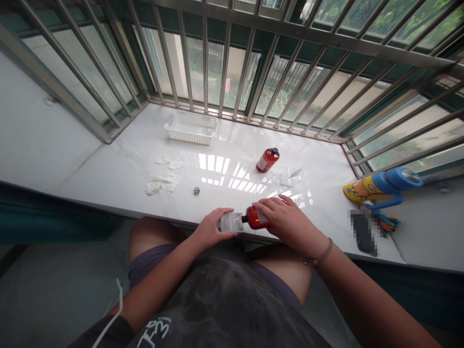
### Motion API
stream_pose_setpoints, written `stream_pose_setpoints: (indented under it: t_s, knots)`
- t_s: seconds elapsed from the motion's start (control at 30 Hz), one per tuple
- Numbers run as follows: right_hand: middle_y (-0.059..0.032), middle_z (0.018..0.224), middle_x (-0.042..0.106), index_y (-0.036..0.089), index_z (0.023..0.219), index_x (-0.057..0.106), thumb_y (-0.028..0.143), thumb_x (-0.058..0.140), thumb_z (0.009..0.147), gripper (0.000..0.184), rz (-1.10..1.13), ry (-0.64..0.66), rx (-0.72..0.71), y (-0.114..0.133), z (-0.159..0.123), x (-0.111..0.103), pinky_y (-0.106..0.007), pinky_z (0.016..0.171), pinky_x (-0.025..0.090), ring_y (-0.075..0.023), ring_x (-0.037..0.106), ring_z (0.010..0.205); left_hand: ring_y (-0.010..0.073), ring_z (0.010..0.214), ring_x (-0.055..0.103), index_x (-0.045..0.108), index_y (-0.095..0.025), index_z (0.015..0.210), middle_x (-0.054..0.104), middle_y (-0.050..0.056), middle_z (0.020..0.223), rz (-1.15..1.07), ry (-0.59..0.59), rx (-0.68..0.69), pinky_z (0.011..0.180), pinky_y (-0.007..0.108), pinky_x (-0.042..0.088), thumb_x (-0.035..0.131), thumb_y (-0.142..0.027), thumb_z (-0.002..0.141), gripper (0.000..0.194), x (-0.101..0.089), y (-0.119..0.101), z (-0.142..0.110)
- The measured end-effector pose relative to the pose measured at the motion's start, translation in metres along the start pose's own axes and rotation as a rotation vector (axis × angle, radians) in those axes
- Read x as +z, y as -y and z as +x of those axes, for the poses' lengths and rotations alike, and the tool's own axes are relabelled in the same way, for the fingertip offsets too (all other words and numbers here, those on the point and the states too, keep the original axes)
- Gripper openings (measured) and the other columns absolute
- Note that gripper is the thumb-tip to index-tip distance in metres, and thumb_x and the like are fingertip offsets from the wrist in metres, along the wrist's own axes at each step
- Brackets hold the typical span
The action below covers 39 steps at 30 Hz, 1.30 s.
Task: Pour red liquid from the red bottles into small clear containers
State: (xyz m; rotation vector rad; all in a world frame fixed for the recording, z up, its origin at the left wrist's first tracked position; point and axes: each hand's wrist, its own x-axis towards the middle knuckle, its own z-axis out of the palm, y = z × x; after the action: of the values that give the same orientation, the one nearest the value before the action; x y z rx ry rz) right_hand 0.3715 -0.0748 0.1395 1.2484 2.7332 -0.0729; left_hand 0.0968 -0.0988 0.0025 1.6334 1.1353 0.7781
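Note:
At the front edge of the white counter, my left hand is closed around a small clear plastic bag. My right hand grips a red bottle, tipped on its side so its black neck points left at the bag's mouth. Whether the neck is inside the bag or just touching it I cannot tell. Just beyond my hands lies a small dark round cap. Farther back, a second red bottle with a black cap stands on the counter. Beside it lies another clear plastic bag.
A white perforated basket sits at the back left. Crumpled white tissues lie left of the cap. On the right are a yellow and blue water bottle, a blurred dark phone-like object and small colourful items. Metal window bars enclose the back.

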Motion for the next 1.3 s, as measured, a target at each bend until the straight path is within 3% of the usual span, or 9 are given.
stream_pose_setpoints:
  t_s: [0.67, 1.3]
  knots:
    - [-0.0095, 0.139, 0.072, 0.023, 0.146, 0.056, 0.004, 0.065, 0.091, 0.059, -0.046, 0.014, 0.014, 0.002, -0.002, -0.01, -0.051, 0.116, 0.035, -0.0298, 0.069, 0.121, 0.0314, 0.132, 0.066, 0.063, -0.03, 0.143, 0.068, 0.008, 0.143, 0.002, 0.001, -0.012, 0.106, 0.044, 0.06, 0.095, -0.041, 0.076, 0.075, 0.001, 0.0, 0.0]
    - [-0.0086, 0.135, 0.073, 0.026, 0.145, 0.057, 0.001, 0.066, 0.086, 0.064, -0.079, -0.031, -0.002, 0.0, -0.003, -0.011, -0.05, 0.114, 0.036, -0.0287, 0.069, 0.119, 0.0315, 0.131, 0.067, 0.065, -0.03, 0.142, 0.07, 0.008, 0.142, -0.004, -0.013, 0.003, 0.106, 0.045, 0.061, 0.096, -0.042, 0.075, 0.075, 0.001, 0.002, 0.0]
